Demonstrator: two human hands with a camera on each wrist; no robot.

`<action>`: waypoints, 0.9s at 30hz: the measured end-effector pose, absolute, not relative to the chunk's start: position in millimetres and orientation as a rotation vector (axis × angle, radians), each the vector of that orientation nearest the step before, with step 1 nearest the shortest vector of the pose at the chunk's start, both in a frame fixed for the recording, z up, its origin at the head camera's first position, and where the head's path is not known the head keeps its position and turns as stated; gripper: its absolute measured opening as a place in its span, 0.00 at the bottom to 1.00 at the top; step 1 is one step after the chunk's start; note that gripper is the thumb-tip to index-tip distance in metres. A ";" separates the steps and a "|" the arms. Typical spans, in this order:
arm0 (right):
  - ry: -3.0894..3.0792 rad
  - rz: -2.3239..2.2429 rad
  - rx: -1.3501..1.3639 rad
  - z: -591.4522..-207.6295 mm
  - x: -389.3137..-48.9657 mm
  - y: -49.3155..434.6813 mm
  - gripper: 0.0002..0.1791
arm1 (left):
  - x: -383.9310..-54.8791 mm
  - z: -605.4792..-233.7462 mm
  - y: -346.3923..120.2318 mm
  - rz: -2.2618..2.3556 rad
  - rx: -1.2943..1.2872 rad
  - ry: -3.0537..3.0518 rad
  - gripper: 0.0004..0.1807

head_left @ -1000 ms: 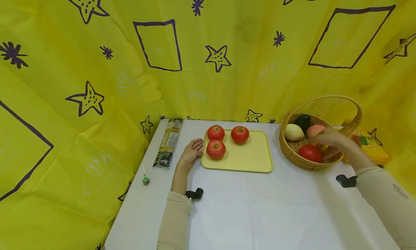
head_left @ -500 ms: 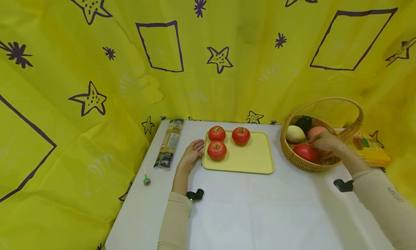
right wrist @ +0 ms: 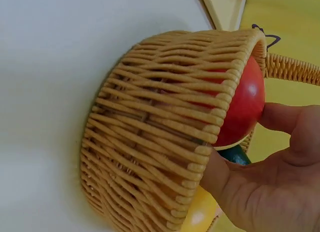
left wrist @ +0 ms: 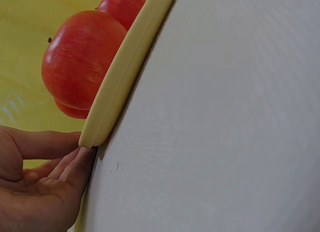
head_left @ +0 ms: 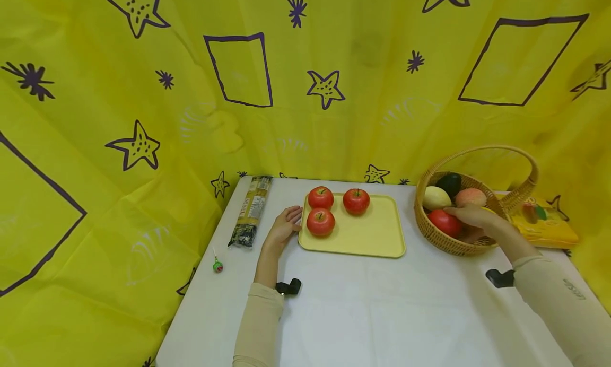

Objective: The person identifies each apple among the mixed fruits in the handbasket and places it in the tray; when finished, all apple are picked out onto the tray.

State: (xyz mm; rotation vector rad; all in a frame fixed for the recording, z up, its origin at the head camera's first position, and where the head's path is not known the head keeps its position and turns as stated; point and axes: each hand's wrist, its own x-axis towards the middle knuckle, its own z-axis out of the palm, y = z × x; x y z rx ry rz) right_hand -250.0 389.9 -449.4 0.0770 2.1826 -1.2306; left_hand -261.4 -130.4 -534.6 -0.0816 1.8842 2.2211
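Observation:
In the head view my left hand lies beside the yellow tray, thumb and fingertips touching its left edge. In the left wrist view the fingertips are partly hidden at the rim. Three red apples stand on the tray, toward its left and back. On the right, my right hand reaches into the wicker basket and grips a smooth red round fruit, its thumb on one side; the basket hides part of the fingers. Around it lie a peach, a pale yellow fruit and a dark green fruit.
A yellow packet lies right of the basket, whose tall handle arches over it. A long, narrow packet and a green lollipop are on the left. A yellow patterned cloth hangs behind the white table.
My right hand has shifted left inside the basket, and the red fruit has moved left with it. The left hand stays at the tray's edge. The whole head view has drifted slightly.

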 end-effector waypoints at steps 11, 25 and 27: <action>2.136 -1.426 0.117 -439.9 -245.9 382.8 0.43 | -262.1 -535.8 -129.4 2.220 -0.107 1.886 0.43; 2.190 -1.619 0.159 -456.4 -266.7 414.9 0.62 | -262.4 -537.8 -129.9 2.212 -0.094 1.887 0.42; 2.184 -1.625 0.156 -455.6 -268.1 415.5 0.63 | -262.7 -538.0 -130.4 2.209 -0.097 1.890 0.42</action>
